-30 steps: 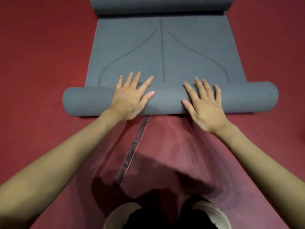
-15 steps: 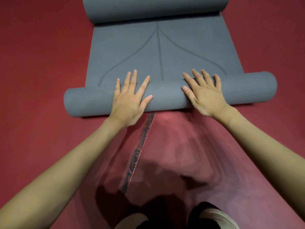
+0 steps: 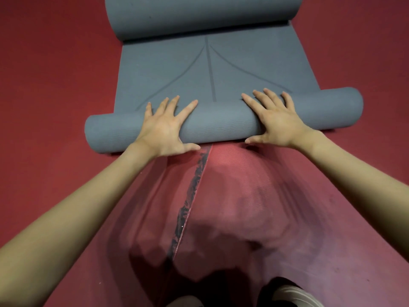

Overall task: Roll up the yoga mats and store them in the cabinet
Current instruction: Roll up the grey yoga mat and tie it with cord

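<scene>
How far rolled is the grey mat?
Partly rolled: the mat lies flat between the near roll under both hands and a curl at the far end.

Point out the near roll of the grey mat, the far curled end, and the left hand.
near roll (image 3: 219, 122), head view, top of the roll between the hands
far curled end (image 3: 199, 14), head view, its curved front
left hand (image 3: 164, 129), head view, back of the hand

Far mat roll (image 3: 203, 14) cropped at top

Grey mat (image 3: 205, 76), darker curved line pattern; red floor (image 3: 55, 69).
</scene>
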`<act>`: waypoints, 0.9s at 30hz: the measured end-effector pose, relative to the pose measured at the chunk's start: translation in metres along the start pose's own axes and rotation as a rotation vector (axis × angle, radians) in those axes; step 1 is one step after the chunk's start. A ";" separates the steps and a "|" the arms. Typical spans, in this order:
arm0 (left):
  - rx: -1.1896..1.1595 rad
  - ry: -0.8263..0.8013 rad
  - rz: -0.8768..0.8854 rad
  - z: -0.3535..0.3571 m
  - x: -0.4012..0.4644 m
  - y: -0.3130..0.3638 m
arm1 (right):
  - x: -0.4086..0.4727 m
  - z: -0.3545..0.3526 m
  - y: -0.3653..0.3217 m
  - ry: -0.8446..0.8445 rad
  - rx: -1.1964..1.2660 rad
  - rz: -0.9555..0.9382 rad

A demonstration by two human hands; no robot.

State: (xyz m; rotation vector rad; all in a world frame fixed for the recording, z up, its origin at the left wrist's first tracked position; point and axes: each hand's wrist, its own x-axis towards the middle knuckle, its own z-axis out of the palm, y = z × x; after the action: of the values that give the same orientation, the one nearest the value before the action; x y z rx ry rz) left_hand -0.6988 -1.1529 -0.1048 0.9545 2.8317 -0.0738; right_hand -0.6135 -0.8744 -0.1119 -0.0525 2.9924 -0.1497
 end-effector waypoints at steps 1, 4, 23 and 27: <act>-0.002 0.006 -0.007 0.000 0.003 -0.003 | 0.004 -0.002 0.001 -0.002 -0.011 -0.007; -0.057 0.021 -0.007 -0.004 0.011 -0.007 | 0.013 -0.007 0.001 0.011 -0.051 -0.030; -0.145 -0.077 0.031 -0.003 -0.095 0.028 | -0.102 -0.009 -0.038 -0.087 0.020 -0.002; -0.157 -0.060 0.059 0.007 -0.109 0.029 | -0.105 -0.010 -0.041 -0.168 0.049 0.019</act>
State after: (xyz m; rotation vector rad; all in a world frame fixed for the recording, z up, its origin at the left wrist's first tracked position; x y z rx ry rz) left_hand -0.5948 -1.1951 -0.0947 0.9834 2.7059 0.1225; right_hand -0.5096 -0.9093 -0.0833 -0.0303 2.8195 -0.2050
